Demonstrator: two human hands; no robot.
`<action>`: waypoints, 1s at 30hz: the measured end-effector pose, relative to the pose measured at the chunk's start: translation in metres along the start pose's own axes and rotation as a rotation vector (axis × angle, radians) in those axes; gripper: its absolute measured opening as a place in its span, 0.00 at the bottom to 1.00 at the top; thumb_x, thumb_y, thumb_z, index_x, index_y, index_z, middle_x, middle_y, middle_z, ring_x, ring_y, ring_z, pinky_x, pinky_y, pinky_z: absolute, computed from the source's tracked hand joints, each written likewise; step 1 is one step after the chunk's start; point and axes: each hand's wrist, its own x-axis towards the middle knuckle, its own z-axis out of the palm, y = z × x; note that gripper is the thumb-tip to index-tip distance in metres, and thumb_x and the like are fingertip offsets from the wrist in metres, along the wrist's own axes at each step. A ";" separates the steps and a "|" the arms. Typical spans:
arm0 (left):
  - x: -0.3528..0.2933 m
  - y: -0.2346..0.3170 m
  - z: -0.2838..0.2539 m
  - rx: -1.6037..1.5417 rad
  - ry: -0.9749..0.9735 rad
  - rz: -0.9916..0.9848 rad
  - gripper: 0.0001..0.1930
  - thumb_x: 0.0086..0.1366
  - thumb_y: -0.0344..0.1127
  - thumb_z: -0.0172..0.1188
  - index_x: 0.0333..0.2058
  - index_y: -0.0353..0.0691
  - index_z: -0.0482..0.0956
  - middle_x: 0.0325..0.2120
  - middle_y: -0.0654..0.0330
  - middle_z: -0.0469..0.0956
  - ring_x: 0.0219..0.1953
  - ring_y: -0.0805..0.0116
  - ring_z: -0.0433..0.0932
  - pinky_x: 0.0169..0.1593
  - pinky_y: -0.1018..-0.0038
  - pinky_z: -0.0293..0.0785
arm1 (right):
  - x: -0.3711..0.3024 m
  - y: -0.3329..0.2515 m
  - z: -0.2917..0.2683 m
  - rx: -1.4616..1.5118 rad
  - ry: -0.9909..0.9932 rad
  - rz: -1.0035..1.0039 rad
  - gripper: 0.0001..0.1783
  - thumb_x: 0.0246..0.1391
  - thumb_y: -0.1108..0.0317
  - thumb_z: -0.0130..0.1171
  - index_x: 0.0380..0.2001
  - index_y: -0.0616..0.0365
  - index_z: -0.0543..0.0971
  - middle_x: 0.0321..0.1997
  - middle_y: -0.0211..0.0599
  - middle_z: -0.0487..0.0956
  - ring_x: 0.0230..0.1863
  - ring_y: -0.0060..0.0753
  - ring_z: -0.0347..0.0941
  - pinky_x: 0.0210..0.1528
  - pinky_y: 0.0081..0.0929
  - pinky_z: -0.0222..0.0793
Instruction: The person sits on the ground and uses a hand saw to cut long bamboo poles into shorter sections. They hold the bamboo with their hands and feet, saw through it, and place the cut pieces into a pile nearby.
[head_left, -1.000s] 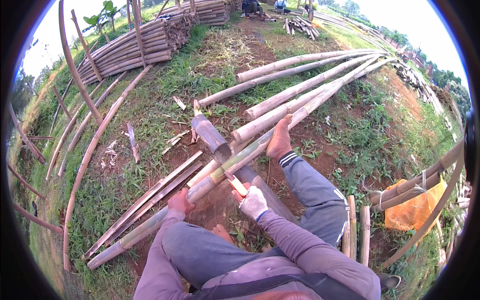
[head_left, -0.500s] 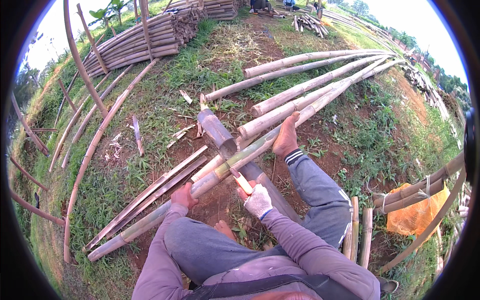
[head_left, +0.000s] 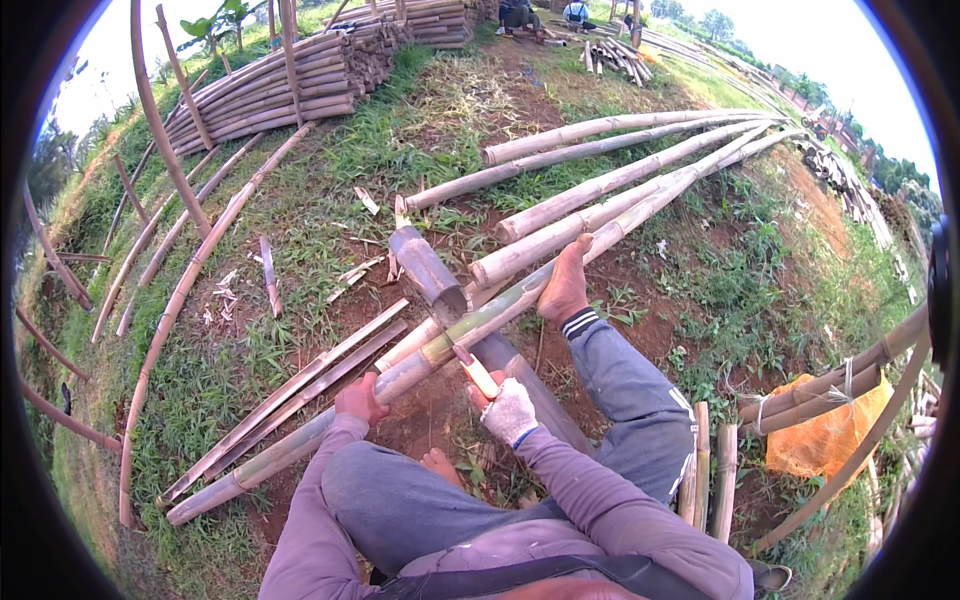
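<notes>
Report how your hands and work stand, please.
Bare left hand gripping the long green-tan bamboo pole; white-gloved right hand holding a pale-handled, dark-bladed tool beside it; pole across thick grey bamboo log; bare foot against pole beyond.

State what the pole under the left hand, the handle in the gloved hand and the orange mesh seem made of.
Bamboo pole: smooth, natural bamboo, by its ringed joints. Tool handle: perhaps bare wood, being pale tan; too small to be sure. Orange mesh: probably thin, matte plastic, by its limp drape.
</notes>
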 end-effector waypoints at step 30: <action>0.005 0.000 0.010 -0.033 0.000 0.005 0.33 0.51 0.49 0.80 0.53 0.50 0.75 0.48 0.51 0.85 0.52 0.46 0.86 0.55 0.51 0.82 | -0.015 -0.033 -0.050 -0.054 -0.100 0.037 0.27 0.67 0.58 0.67 0.63 0.61 0.79 0.41 0.55 0.88 0.41 0.52 0.87 0.43 0.38 0.80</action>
